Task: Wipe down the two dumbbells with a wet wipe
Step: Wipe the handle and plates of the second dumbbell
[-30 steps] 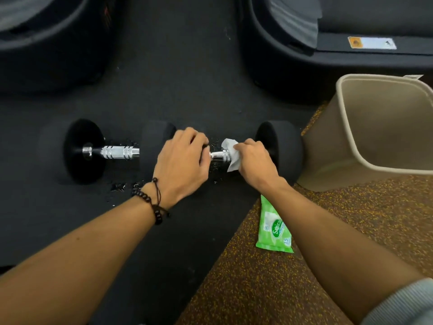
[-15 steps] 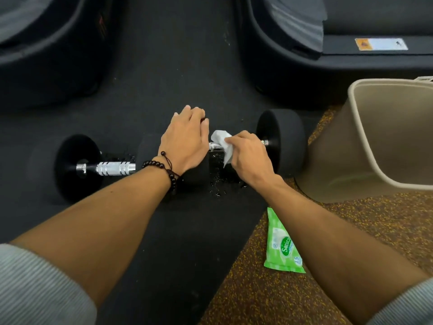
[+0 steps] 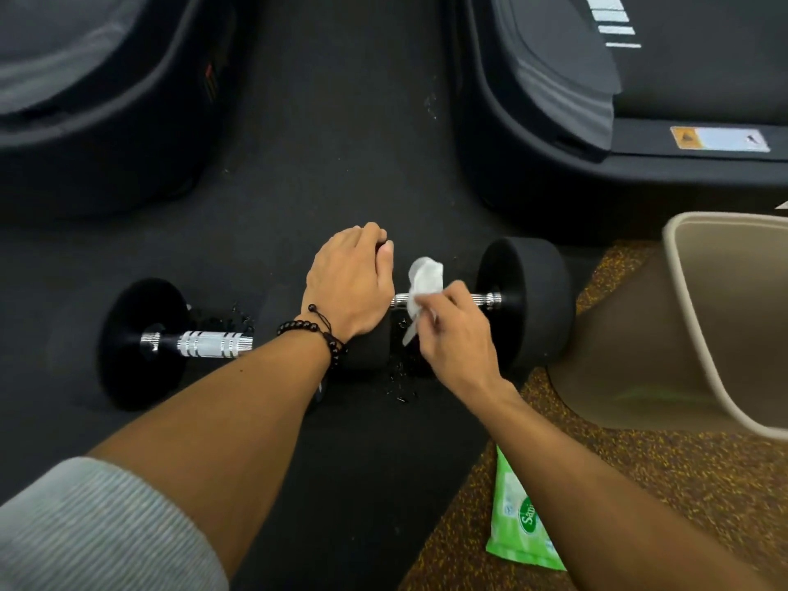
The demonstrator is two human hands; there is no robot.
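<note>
Two black dumbbells with chrome handles lie end to end on the dark floor mat. The left dumbbell (image 3: 145,341) lies free; my left forearm hides its right weight. My left hand (image 3: 349,283) rests over the left weight of the right dumbbell (image 3: 526,298), fingers curled over its top. My right hand (image 3: 452,330) pinches a white wet wipe (image 3: 422,279) against that dumbbell's chrome handle, between the two weights.
A beige bin (image 3: 699,317) stands just right of the right dumbbell. A green pack of wet wipes (image 3: 518,522) lies on the speckled brown floor under my right forearm. Dark gym machine bases (image 3: 597,121) sit at the back left and back right.
My left hand has slid further over the top of the weight. My right hand has shifted along the handle with the wipe, which now sticks up more. The camera has tilted.
</note>
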